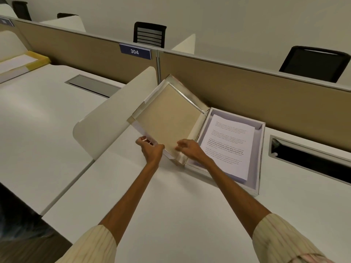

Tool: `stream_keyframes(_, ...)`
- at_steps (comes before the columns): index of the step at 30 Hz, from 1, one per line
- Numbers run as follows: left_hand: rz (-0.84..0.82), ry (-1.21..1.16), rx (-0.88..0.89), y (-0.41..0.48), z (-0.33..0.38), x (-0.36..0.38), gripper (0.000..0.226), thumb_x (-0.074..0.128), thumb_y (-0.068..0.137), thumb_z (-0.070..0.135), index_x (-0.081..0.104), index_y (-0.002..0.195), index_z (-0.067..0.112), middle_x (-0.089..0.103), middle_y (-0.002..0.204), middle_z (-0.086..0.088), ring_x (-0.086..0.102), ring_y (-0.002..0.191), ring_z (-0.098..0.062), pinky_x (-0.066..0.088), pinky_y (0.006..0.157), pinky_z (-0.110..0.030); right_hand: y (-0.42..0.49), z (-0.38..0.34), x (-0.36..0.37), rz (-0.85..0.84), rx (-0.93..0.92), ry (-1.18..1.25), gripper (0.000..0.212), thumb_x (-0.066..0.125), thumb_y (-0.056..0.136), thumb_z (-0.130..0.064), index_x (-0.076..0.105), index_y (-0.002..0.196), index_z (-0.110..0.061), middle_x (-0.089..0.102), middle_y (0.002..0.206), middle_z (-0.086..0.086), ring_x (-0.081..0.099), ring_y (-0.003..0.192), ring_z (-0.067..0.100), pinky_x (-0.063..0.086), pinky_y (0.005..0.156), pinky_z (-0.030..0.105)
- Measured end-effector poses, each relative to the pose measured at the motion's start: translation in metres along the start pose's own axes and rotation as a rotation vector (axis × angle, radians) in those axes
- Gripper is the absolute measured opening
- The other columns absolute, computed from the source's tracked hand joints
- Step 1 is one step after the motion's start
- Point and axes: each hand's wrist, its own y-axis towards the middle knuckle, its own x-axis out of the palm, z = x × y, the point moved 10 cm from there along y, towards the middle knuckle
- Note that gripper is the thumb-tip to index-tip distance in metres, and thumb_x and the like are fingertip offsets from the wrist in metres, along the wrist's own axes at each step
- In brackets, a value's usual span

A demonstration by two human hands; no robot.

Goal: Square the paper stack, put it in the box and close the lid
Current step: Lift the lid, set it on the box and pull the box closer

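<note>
A stack of printed white paper [228,147] lies inside an open white box [260,160] on the desk, right of centre. The box's hinged lid [169,118], brown inside with shiny taped edges, is tilted up on the box's left side. My left hand [150,147] grips the lid's near left edge. My right hand [188,149] touches the lid's near corner beside the hinge, its fingers curled on the rim.
A curved white divider [114,118] stands just left of the lid. A tan partition [247,88] with a sign reading 304 [134,51] runs behind the box. A cable slot [311,158] opens at the right. Black chairs stand beyond the partition.
</note>
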Motion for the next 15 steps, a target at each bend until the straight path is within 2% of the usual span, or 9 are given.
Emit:
stream_keyframes(2,-0.026,0.044,0.074,-0.006,0.011,0.007,0.081,0.071,0.068,-0.012,0.026,0.130,0.012,0.049,0.122,-0.014,0.058,0.087,-0.013,0.053,0.062,-0.016,0.001,-0.014,-0.014,0.052,-0.015,0.051,0.056,0.062,0.092,-0.039,0.054,0.136,-0.006,0.060,0.137,0.013,0.058,0.124,0.026,0.041,0.096,0.028)
stream_keyframes(4,-0.071,0.096,0.122,-0.013,0.019,0.018,0.088,0.076,0.066,-0.010,0.028,0.137,0.013,0.050,0.127,-0.013,0.059,0.103,-0.023,0.060,0.078,-0.030,0.000,-0.029,-0.026,0.099,-0.035,0.099,0.058,0.059,0.093,-0.043,0.052,0.138,-0.007,0.059,0.138,0.014,0.057,0.126,0.027,0.040,0.096,0.029)
stream_keyframes(6,-0.119,0.171,0.204,-0.021,0.028,0.030,0.086,0.080,0.064,-0.006,0.037,0.137,0.010,0.048,0.125,-0.006,0.056,0.111,-0.023,0.057,0.092,-0.040,-0.002,-0.046,-0.039,0.142,-0.061,0.167,0.058,0.054,0.095,-0.047,0.051,0.138,-0.008,0.058,0.139,0.014,0.056,0.127,0.027,0.040,0.095,0.029)
stream_keyframes(8,-0.153,0.234,0.294,-0.032,0.036,0.042,0.083,0.084,0.063,0.000,0.042,0.134,0.010,0.046,0.121,-0.004,0.053,0.110,-0.018,0.056,0.094,-0.036,-0.005,-0.063,-0.054,0.190,-0.091,0.250,0.058,0.046,0.097,-0.050,0.052,0.137,-0.008,0.058,0.138,0.014,0.055,0.127,0.028,0.041,0.095,0.030)
stream_keyframes(12,-0.174,0.299,0.374,-0.050,0.040,0.054,0.078,0.083,0.062,0.002,0.043,0.129,0.009,0.049,0.120,-0.011,0.055,0.113,-0.028,0.058,0.091,-0.043,-0.011,-0.088,-0.078,0.183,-0.092,0.503,0.064,0.027,0.100,-0.056,0.049,0.140,-0.011,0.055,0.141,0.014,0.053,0.127,0.029,0.038,0.106,0.044)
stream_keyframes(15,-0.227,0.313,0.441,-0.057,0.045,0.061,0.080,0.084,0.063,0.003,0.043,0.132,0.009,0.050,0.124,-0.012,0.055,0.115,-0.027,0.057,0.094,-0.040,-0.017,-0.096,-0.100,0.197,-0.050,0.647,0.066,0.026,0.096,-0.064,0.051,0.136,-0.019,0.057,0.139,0.011,0.054,0.126,0.029,0.039,0.108,0.050)
